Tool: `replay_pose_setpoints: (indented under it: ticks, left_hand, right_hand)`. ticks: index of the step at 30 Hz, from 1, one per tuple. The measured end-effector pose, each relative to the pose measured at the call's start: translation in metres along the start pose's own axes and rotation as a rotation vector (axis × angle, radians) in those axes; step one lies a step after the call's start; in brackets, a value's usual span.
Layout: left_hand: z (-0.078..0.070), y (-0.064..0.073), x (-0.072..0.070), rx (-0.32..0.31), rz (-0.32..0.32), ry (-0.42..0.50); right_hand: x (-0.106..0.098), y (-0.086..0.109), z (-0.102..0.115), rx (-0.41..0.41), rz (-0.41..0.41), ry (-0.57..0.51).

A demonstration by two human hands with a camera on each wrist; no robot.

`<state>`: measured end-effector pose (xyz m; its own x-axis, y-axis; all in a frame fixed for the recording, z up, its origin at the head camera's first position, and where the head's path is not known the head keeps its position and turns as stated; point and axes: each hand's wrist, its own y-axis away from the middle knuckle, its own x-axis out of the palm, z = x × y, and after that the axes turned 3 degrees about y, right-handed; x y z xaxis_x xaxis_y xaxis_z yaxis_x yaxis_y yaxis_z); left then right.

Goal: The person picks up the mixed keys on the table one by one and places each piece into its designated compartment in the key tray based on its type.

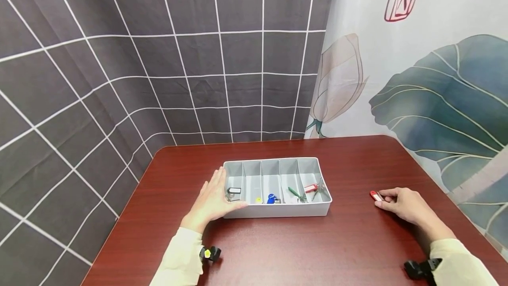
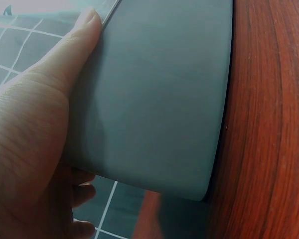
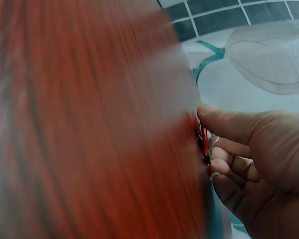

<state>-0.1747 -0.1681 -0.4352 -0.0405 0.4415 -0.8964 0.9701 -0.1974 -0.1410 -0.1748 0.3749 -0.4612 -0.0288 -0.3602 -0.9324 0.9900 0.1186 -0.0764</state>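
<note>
My right hand (image 1: 406, 206) pinches a red key tag (image 1: 375, 196) with a white label, low over the right side of the table. In the right wrist view, a ring and metal key show beside the red tag (image 3: 205, 139). My left hand (image 1: 214, 200) rests on the left front corner of a grey divided tray (image 1: 278, 210), its thumb along the front rim and its fingers straight along the left side. The tray's compartments hold a black key tag (image 1: 234, 190), a yellow piece (image 1: 259, 200), a blue tag (image 1: 271, 198), a green tag (image 1: 294, 192) and another red tag (image 1: 311, 188).
The reddish-brown wooden table (image 1: 278, 250) carries the tray near its back middle. Behind it hangs a dark curtain (image 1: 190, 56) with white grid lines. A pale flower-patterned curtain (image 1: 357, 114) hangs along the right side.
</note>
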Motion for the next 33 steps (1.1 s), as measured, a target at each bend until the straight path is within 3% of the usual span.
replay_pose_setpoints:
  ticks: [21,33]
  left_hand:
    - [0.004,-0.001,0.004,0.022,-0.025,0.002]
    - [0.003,0.000,0.003,0.025,-0.028,0.010]
  right_hand:
    - [0.026,-0.047,0.039,-0.022,-0.023,-0.094]
    - [0.039,-0.060,0.057,-0.026,-0.044,-0.152]
